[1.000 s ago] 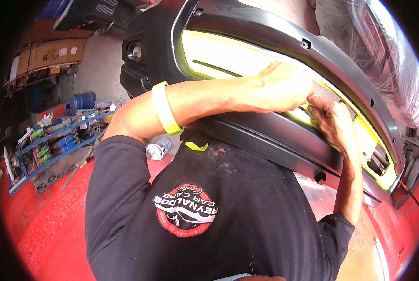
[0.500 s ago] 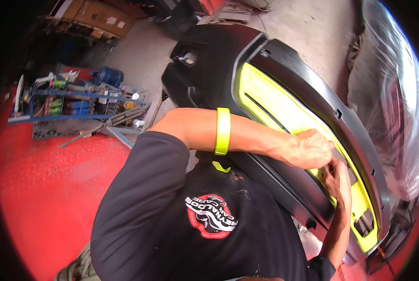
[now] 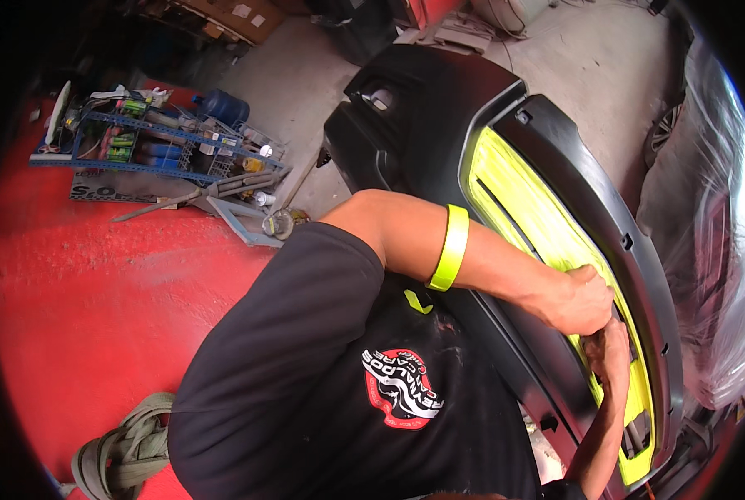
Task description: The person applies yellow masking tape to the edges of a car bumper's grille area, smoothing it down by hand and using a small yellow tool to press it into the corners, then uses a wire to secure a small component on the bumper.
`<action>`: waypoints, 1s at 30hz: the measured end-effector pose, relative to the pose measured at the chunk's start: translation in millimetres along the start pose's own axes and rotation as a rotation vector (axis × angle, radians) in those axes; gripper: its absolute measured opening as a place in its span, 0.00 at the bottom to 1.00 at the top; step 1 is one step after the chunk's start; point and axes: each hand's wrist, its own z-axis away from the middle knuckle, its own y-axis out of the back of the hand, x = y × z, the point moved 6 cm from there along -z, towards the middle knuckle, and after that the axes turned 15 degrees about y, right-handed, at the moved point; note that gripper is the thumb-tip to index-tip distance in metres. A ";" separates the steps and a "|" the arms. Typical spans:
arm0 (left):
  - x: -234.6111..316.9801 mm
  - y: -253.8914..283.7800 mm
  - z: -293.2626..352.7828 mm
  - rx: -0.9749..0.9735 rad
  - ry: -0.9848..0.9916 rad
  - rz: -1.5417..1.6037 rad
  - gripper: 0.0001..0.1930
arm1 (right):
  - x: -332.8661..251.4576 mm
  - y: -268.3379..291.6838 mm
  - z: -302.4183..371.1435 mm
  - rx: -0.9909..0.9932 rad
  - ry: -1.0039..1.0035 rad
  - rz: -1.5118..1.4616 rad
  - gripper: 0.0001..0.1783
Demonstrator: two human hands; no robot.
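A large black car bumper (image 3: 439, 104) stretches from the upper middle to the lower right. Its long recess is covered with bright yellow masking tape (image 3: 518, 196). My left hand (image 3: 585, 302) is closed like a fist over the taped recess, its knuckles up. Just below it my right hand (image 3: 610, 354) has its fingers curled in, and the two meet at the fingertips. What they pinch between them is hidden. A yellow strip (image 3: 450, 248) circles my left forearm, and a small yellow piece (image 3: 418, 302) sits on the black shirt.
Beyond the bumper at right stands a large shape under clear plastic sheeting (image 3: 710, 250). A blue-framed metal rack (image 3: 151, 133) with bottles and a blue water jug (image 3: 224, 107) is at left. Greenish webbing (image 3: 127, 442) lies heaped on the red floor (image 3: 114, 308).
The whole view has shifted, so the bumper and rack sit further right. My hands stay at about the same part of the recess, drawn closer together, with my right fingers more curled.
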 end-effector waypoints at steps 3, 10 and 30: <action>-1.6 -4.8 -18.4 -0.007 0.080 0.138 0.21 | -15.3 7.1 9.9 0.128 0.064 0.027 0.04; 1.2 -5.1 -19.2 -0.022 0.089 0.124 0.36 | -43.6 26.9 37.3 0.027 -0.221 0.062 0.18; -60.2 77.4 45.9 -0.011 0.198 0.819 0.17 | -120.8 63.0 25.5 0.573 0.108 -0.099 0.41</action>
